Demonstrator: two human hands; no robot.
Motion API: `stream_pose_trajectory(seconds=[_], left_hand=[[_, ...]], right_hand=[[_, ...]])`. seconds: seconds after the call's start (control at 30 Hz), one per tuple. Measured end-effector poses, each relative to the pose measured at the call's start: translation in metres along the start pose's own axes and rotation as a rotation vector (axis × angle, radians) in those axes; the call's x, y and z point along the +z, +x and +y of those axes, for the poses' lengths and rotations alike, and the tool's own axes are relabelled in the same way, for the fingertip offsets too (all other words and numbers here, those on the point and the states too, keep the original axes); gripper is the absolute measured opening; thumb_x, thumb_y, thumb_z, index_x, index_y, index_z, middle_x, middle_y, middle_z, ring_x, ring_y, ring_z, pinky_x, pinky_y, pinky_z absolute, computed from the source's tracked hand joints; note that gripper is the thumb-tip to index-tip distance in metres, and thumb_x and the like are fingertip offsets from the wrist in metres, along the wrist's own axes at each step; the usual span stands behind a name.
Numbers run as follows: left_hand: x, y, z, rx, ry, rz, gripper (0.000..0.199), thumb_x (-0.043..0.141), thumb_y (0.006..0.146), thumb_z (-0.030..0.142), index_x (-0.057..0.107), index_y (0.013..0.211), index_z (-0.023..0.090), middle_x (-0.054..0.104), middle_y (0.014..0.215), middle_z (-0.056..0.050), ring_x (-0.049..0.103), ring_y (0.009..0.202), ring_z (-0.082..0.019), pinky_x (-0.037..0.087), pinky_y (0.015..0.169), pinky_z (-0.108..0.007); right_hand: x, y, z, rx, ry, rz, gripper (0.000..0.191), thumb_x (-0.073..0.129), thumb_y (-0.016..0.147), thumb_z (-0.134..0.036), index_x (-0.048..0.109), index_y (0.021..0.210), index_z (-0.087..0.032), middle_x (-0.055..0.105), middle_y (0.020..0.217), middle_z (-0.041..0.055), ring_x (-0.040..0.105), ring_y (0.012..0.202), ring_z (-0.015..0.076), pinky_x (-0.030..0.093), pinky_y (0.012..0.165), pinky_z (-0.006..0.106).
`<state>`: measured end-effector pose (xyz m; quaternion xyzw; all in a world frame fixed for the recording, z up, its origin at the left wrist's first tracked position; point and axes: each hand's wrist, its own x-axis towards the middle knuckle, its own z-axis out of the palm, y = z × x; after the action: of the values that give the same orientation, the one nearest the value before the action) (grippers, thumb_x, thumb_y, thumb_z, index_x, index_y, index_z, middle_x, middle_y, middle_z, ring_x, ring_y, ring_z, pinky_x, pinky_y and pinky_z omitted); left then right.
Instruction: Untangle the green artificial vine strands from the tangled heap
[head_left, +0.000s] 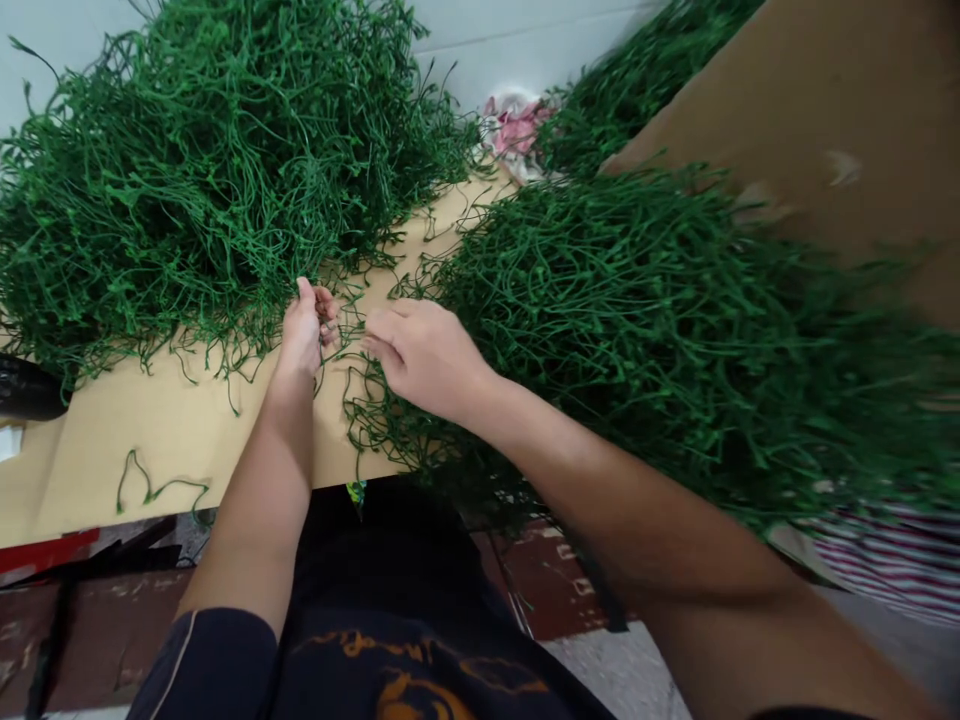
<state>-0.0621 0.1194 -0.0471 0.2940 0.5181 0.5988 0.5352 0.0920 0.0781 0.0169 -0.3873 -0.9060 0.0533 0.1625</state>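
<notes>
My left hand is at the front edge of a large heap of thin green plastic stems. Its fingers curl loosely around a few stems, and the thumb points up. Just to its right, my right hand is closed, thumb against fingers, knuckles up. What sits in that pinch is too small to make out. Loose stems lie on the cardboard between and below both hands. A second pile of green stems spreads beside my right hand and under the forearm.
A cardboard sheet covers the work surface, with a stray stem near its front edge. A brown board leans at the right. Pink and white cloth lies at the back by the white wall. A black object is at far left.
</notes>
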Motion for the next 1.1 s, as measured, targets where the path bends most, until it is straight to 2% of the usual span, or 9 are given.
stream_pose_trajectory(seconds=[0.1,0.2,0.3,0.5,0.63,0.8,0.9,1.0,1.1], left_hand=[[0.003,-0.005,0.001,0.013,0.102,-0.069,0.051,0.033,0.082,0.065,0.043,0.064,0.018,0.034,0.044,0.007,0.025,0.032,-0.003,0.016,0.034,-0.018],[0.009,-0.012,0.002,0.098,0.273,-0.116,0.048,0.036,0.085,0.059,0.046,0.063,0.017,0.036,0.040,0.007,0.028,0.033,-0.004,0.018,0.035,-0.018],[0.015,-0.019,0.002,0.223,0.400,-0.168,0.046,0.035,0.089,0.052,0.051,0.063,0.016,0.035,0.038,0.006,0.030,0.036,-0.006,0.024,0.040,-0.020],[0.011,-0.032,-0.001,0.372,0.599,-0.309,0.046,0.038,0.090,0.042,0.057,0.057,0.016,0.040,0.043,0.003,0.039,0.046,-0.009,0.032,0.054,-0.023],[0.002,-0.031,-0.002,0.418,0.721,-0.319,0.041,0.041,0.089,0.035,0.060,0.058,0.016,0.046,0.049,0.001,0.043,0.053,-0.011,0.033,0.055,-0.023],[0.003,-0.024,-0.004,0.457,0.702,-0.300,0.026,0.046,0.086,0.030,0.058,0.067,0.016,0.054,0.062,0.000,0.046,0.057,-0.011,0.036,0.058,-0.022],[0.009,-0.024,-0.005,0.376,0.591,-0.288,0.006,0.050,0.081,0.018,0.056,0.078,0.018,0.053,0.065,0.002,0.047,0.053,-0.009,0.038,0.057,-0.021],[0.016,-0.027,-0.004,0.235,0.413,-0.246,0.019,0.050,0.078,0.008,0.054,0.092,0.020,0.050,0.067,0.004,0.043,0.048,-0.007,0.034,0.050,-0.020],[0.019,-0.027,-0.003,0.212,0.341,-0.228,0.010,0.051,0.081,0.014,0.055,0.088,0.020,0.044,0.059,0.005,0.036,0.047,-0.007,0.029,0.048,-0.019]], right_hand=[[-0.020,-0.010,0.024,0.134,-0.122,0.101,0.025,0.039,0.085,-0.019,0.062,0.079,-0.012,0.061,0.083,0.0133,0.053,0.083,0.0226,0.039,0.073,0.036],[-0.036,-0.016,0.053,0.333,-0.230,0.303,0.027,0.042,0.087,-0.029,0.063,0.088,-0.012,0.059,0.100,0.0179,0.050,0.100,0.0293,0.039,0.078,0.044],[-0.036,-0.015,0.061,0.310,-0.212,0.388,0.032,0.043,0.088,-0.038,0.060,0.104,-0.014,0.055,0.114,0.0175,0.045,0.109,0.0320,0.037,0.084,0.049],[0.001,0.006,0.036,0.064,-0.025,0.212,0.040,0.050,0.083,-0.027,0.054,0.120,-0.012,0.054,0.120,0.0146,0.045,0.111,0.0287,0.038,0.090,0.044],[0.012,0.012,0.039,0.070,-0.011,0.092,0.026,0.049,0.082,-0.022,0.063,0.101,-0.010,0.061,0.099,0.0135,0.048,0.100,0.0260,0.038,0.086,0.039],[0.009,0.006,0.051,0.106,0.018,0.084,0.021,0.046,0.084,-0.021,0.063,0.076,-0.013,0.061,0.079,0.0092,0.051,0.081,0.0204,0.038,0.082,0.033],[0.008,0.004,0.050,0.106,0.046,0.109,0.021,0.046,0.085,-0.022,0.062,0.077,-0.014,0.060,0.079,0.0085,0.050,0.082,0.0198,0.037,0.083,0.032],[0.010,0.005,0.047,0.108,0.089,0.082,0.025,0.041,0.088,-0.023,0.062,0.075,-0.014,0.058,0.077,0.0085,0.050,0.081,0.0186,0.037,0.080,0.030],[0.011,0.005,0.045,0.129,0.136,0.067,0.029,0.037,0.089,-0.022,0.060,0.072,-0.014,0.056,0.075,0.0079,0.051,0.078,0.0173,0.038,0.077,0.028]])
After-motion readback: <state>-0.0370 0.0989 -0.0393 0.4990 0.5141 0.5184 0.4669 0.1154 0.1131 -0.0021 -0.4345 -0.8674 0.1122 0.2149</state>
